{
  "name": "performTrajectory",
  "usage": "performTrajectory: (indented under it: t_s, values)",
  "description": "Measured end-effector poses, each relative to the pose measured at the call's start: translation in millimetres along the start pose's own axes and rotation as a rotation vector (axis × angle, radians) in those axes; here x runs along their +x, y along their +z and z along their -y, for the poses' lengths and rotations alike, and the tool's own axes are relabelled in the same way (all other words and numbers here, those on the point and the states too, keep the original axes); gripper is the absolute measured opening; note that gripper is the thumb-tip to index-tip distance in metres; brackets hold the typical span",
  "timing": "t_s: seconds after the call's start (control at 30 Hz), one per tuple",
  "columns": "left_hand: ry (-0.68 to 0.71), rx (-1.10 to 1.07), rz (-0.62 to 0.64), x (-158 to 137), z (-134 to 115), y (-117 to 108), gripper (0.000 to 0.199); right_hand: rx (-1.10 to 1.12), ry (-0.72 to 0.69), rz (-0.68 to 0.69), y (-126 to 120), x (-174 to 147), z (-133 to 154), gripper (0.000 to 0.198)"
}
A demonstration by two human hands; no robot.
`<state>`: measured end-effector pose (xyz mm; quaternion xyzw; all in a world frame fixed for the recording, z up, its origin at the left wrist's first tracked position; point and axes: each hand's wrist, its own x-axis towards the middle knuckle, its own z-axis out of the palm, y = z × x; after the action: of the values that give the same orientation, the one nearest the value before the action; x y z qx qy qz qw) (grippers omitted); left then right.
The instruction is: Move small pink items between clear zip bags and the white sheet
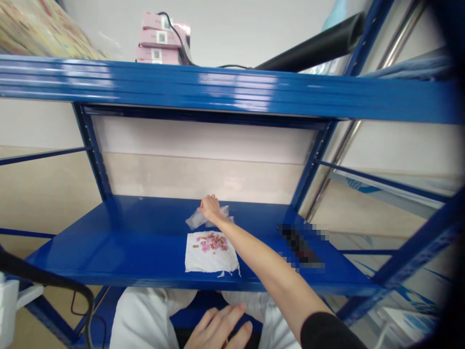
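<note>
My right hand [209, 207] reaches forward over the blue shelf, its fingers curled at a clear plastic bag [196, 219]. Another piece of clear plastic [227, 211] shows to the right of the wrist. Nearer to me lies a white cloth pouch [209, 261], flat, with its drawstring ends toward the front edge. Pink and brown-green small pieces, like beads [210, 242], are heaped on the far half of the pouch. Low in the picture, over my lap, my left hand [220, 329] has its fingers stretched and apart, holding nothing.
The blue shelf board [145, 242] spans the front. A blurred-out dark object [300, 245] lies at its right. An upper blue beam [181, 89] crosses above, with pink boxes [160, 39] and a black tube [312, 46] on that level. A black cable [54, 276] hangs at left.
</note>
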<state>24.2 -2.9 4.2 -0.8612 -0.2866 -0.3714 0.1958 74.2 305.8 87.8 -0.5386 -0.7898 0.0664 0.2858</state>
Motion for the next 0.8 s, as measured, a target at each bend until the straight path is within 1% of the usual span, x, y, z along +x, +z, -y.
performTrajectory:
  t_s: [0.07,0.13,0.23,0.27,0.3,0.37,0.4,0.43,0.47,0.5,0.57,0.63,0.7,0.73,0.8]
  values:
    - [-0.02,-0.005,0.006,-2,-1,3,0.038,0.019,-0.019,-0.013,-1,1,4,0.015]
    - [-0.069,-0.009,-0.024,-5,-1,6,0.043,0.067,-0.048,-0.032,-9,-1,10,0.011]
    - [-0.189,-0.072,-0.096,-10,-1,4,0.05,0.172,-0.11,-0.076,-30,-20,20,0.007]
    - [-0.259,-0.127,-0.122,-11,0,2,0.048,0.232,-0.138,-0.096,-40,-33,24,0.007]
    - [-0.353,-0.203,-0.147,-13,2,0,0.043,0.338,-0.165,-0.133,-51,-50,27,0.006]
    - [-0.603,-0.421,-0.178,-13,8,-5,0.026,0.575,-0.233,-0.169,-73,-92,32,0.007]
    - [-0.745,-0.564,-0.178,-13,11,-6,0.018,0.67,-0.228,-0.177,-83,-117,33,0.01]
    - [-0.876,-0.725,-0.152,-12,14,-7,0.016,0.767,-0.204,-0.169,-92,-144,35,0.011]
    - [-0.983,-0.917,-0.098,-10,18,-8,0.02,0.857,-0.17,-0.149,-98,-170,35,0.012]
    - [-1.055,-1.134,-0.051,-8,20,-9,0.027,0.922,-0.122,-0.129,-101,-197,35,0.013]
    - [-1.167,-1.556,0.062,-3,22,-10,0.04,0.992,-0.048,-0.032,-101,-245,30,0.014]
    - [-1.205,-1.872,0.198,0,19,-14,0.061,0.975,0.0,0.075,-93,-282,22,0.012]
    - [-1.197,-2.02,0.311,2,14,-18,0.071,0.892,0.027,0.13,-84,-307,13,0.011]
    - [-1.183,-2.031,0.357,2,11,-20,0.07,0.832,0.013,0.144,-80,-315,9,0.01]
    - [-1.163,-1.939,0.407,0,7,-20,0.057,0.711,-0.072,0.166,-77,-324,3,0.011]
